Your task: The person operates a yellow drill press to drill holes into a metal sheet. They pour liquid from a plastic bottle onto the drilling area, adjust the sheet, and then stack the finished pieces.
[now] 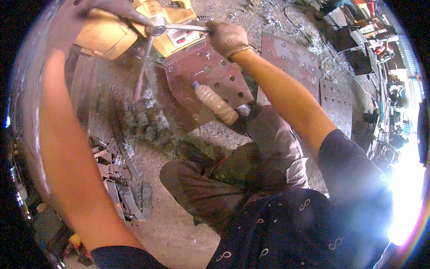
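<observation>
Left hand point(67, 27): lay dark and blurred at the upper left rim, beyond a bare forearm point(67, 148); could not tell whether closed on anything or apart.
Yellow machine point(118, 38): stood at upper left, scuffed and grimed.
Metal scraps point(130, 197): lay loosely heaped on the ground, grey and rust-brown.
Spoked handle point(158, 27): sat in front of the yellow machine; showed a worn, shiny round hub and three plain metal rods, rayed to upper left, downward and right; gleamed palest on the right rod, dulled to brown-grey low on the downward one.
Reddish plate point(219, 71): spread below the machine, glinting, pierced with round holes.
Bottle point(215, 103): lay aslant over the plate, blue-capped, cloudy tan inside.
Right hand point(228, 39): clamped, gloved, round the right rod's outer end.
Farther plates point(291, 62): lay rightward, likewise holed.
</observation>
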A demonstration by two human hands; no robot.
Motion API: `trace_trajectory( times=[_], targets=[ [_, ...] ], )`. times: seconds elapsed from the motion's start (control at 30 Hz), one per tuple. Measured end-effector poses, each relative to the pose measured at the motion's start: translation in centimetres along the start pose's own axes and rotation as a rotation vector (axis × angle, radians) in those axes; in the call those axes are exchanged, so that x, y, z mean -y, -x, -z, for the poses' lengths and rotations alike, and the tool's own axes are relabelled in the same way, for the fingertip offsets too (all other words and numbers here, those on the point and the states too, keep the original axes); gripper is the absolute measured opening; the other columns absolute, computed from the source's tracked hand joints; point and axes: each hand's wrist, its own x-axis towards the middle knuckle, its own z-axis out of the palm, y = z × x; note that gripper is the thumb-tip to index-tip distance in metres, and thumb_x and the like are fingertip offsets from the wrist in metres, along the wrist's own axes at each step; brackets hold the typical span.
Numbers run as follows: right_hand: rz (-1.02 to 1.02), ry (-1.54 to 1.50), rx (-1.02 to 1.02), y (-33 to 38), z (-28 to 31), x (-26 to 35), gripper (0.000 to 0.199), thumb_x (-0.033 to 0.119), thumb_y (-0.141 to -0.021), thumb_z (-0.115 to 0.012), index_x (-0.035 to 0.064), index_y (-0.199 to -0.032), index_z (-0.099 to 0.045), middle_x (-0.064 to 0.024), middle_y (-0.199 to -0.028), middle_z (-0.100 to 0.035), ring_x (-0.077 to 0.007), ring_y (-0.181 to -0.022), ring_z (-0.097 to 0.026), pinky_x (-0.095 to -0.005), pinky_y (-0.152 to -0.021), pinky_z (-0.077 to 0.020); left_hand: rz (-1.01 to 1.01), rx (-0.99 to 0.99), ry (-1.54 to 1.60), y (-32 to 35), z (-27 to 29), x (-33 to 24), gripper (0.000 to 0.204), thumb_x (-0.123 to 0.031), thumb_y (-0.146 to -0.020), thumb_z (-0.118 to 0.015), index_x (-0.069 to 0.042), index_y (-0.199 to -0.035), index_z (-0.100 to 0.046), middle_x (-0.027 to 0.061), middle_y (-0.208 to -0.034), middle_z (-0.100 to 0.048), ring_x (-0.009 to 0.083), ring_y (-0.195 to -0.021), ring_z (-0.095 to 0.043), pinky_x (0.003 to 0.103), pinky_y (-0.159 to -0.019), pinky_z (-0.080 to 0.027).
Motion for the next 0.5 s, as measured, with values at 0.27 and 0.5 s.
trace_trajectory(
  times=[0.27, 0.5],
  targets=[
    [-0.008, 0.139, 0.112, -5.0, 1.8, -1.0, 0.036, 0.032, -0.102, -0.057, 0.0222, -0.133, -0.070, -0.0162, -0.115, -0.077, -0.0368, -0.109, -0.075, -0.0569, -0.092, -0.0579, 0.251, -0.170, 0.222, 1.8, 2.3, -4.2, 0.043, -0.037, -0.093, -0.073, -0.003, -0.119, -0.077, 0.0229, -0.107, -0.078, 0.0383, -0.101, -0.075, 0.048, -0.088, -0.057],
    [-0.081, 0.067, 0.086, -3.8, 3.8, 0.9, 0.027, 0.027, -0.100, -0.057, 0.0162, -0.116, -0.075, -0.0193, -0.117, -0.077, -0.0397, -0.117, -0.072, -0.0606, -0.102, -0.0504, 0.239, -0.251, 0.311, 2.8, 2.4, -4.0, 0.041, -0.037, -0.089, -0.077, -0.004, -0.114, -0.080, 0.0225, -0.105, -0.078, 0.0364, -0.097, -0.074, 0.046, -0.086, -0.056]
  ],
)
